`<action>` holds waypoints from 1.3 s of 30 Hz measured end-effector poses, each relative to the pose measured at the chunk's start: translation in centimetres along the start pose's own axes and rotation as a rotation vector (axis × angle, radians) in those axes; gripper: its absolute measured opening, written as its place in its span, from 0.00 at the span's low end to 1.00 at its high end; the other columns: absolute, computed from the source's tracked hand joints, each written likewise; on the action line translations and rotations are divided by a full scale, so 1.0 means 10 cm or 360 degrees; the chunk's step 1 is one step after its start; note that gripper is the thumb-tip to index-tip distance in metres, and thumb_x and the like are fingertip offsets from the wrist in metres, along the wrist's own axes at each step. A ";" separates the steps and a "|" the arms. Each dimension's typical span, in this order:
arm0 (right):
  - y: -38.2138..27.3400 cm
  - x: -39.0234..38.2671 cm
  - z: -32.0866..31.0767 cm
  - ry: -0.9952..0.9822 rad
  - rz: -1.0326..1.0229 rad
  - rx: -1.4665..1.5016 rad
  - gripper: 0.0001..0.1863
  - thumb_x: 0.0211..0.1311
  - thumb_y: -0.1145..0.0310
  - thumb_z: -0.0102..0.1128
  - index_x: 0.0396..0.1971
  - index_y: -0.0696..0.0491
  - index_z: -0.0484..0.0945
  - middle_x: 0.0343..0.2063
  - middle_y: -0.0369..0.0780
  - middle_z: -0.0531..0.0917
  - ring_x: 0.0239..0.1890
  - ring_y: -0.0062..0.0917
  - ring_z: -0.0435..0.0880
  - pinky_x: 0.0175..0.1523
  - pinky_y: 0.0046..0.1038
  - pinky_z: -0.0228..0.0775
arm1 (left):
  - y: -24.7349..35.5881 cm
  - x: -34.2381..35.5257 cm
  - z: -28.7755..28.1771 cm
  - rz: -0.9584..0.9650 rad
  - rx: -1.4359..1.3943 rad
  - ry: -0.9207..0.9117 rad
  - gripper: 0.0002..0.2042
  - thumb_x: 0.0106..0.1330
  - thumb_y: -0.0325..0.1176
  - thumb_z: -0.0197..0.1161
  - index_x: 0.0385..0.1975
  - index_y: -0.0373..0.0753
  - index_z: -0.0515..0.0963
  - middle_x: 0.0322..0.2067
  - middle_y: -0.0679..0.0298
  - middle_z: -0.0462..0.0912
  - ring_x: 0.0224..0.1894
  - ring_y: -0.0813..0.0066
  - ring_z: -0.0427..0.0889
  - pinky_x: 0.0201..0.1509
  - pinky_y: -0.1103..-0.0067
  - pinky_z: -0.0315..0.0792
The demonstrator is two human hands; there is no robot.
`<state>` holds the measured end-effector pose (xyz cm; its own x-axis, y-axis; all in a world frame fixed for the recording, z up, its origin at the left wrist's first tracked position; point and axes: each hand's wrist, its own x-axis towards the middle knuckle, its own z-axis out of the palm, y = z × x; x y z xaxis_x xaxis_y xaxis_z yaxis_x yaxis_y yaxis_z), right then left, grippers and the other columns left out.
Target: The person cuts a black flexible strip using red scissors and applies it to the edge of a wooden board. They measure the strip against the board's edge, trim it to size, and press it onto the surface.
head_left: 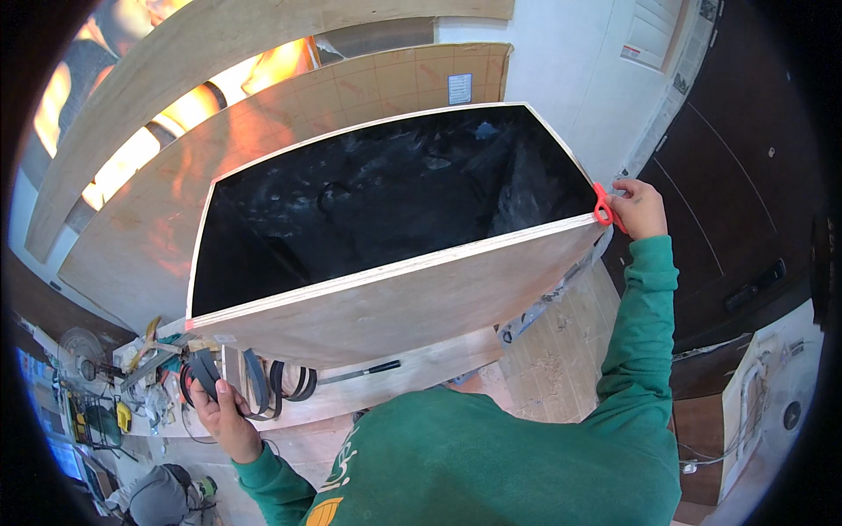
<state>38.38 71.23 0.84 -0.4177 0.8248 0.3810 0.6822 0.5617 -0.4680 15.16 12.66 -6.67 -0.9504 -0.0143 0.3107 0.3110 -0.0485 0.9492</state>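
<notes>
A large open plywood box (403,259) with a black inside (395,193) stands in front of me. At its right near corner my right hand (638,210) pinches the red-orange handles of a pair of scissors (602,204); their blades do not show. Low on the left, my left hand (226,419) is closed around a dark grey flat flexible strip (204,368), its fingers curled against it. More of this strip hangs in loops (279,390) to the right of that hand, below the box's near side.
A bench (438,355) under the box carries a dark-handled flat tool (381,367). Mixed tools and scraps (153,359) crowd its left end. Behind the box lean a brown sheet (377,83) and a bright fire-picture panel (254,74). A dark door (728,175) stands at right.
</notes>
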 end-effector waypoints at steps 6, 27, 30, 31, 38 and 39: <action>-0.07 -0.07 -0.01 0.0056 -0.0029 -0.0125 0.21 0.51 0.63 0.71 0.45 0.57 0.84 0.30 0.48 0.84 0.33 0.37 0.85 0.42 0.34 0.76 | -0.04 -0.01 0.00 -0.0009 0.0003 0.0026 0.11 0.74 0.32 0.57 0.51 0.38 0.70 0.24 0.73 0.69 0.21 0.89 0.64 0.21 0.89 0.58; -0.21 -0.10 0.06 0.0121 -0.0121 0.0049 0.25 0.64 0.49 0.61 0.39 0.60 0.83 0.20 0.46 0.79 0.23 0.33 0.77 0.32 0.34 0.70 | -0.04 -0.07 -0.04 -0.0050 0.0067 -0.0037 0.11 0.72 0.34 0.60 0.49 0.37 0.71 0.25 0.72 0.72 0.21 0.88 0.66 0.22 0.88 0.60; -0.22 -0.08 0.05 0.0121 -0.0131 0.0062 0.25 0.64 0.48 0.61 0.39 0.60 0.83 0.20 0.45 0.79 0.23 0.32 0.77 0.33 0.33 0.70 | -0.02 -0.07 -0.05 -0.0065 0.0173 -0.0068 0.14 0.71 0.34 0.61 0.51 0.36 0.71 0.30 0.70 0.76 0.21 0.88 0.67 0.22 0.88 0.61; -0.16 -0.05 0.07 0.0136 -0.0150 0.0050 0.25 0.64 0.49 0.61 0.40 0.60 0.83 0.20 0.45 0.79 0.23 0.31 0.77 0.33 0.32 0.70 | -0.01 -0.07 -0.02 -0.0024 0.0203 -0.0062 0.12 0.72 0.32 0.60 0.50 0.36 0.70 0.25 0.72 0.72 0.19 0.88 0.65 0.21 0.88 0.60; -0.41 -0.18 0.03 0.0281 -0.0370 0.0471 0.22 0.69 0.55 0.59 0.30 0.62 0.79 0.18 0.38 0.75 0.23 0.21 0.72 0.33 0.27 0.65 | 0.08 -0.10 0.02 -0.0092 0.0245 -0.0112 0.18 0.71 0.33 0.62 0.56 0.34 0.69 0.28 0.71 0.74 0.20 0.89 0.66 0.21 0.89 0.59; -0.52 -0.24 0.02 0.0147 -0.0354 0.0605 0.22 0.71 0.56 0.58 0.23 0.60 0.76 0.17 0.34 0.73 0.25 0.17 0.70 0.33 0.24 0.63 | 0.07 -0.10 0.03 0.0000 0.0307 -0.0101 0.18 0.71 0.33 0.62 0.56 0.33 0.70 0.28 0.71 0.74 0.20 0.89 0.66 0.21 0.89 0.59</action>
<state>35.70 66.35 2.22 -0.4624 0.6818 0.5669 0.3059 0.7228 -0.6197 16.35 12.95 -6.31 -0.9502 0.0488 0.3077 0.3115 0.1439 0.9393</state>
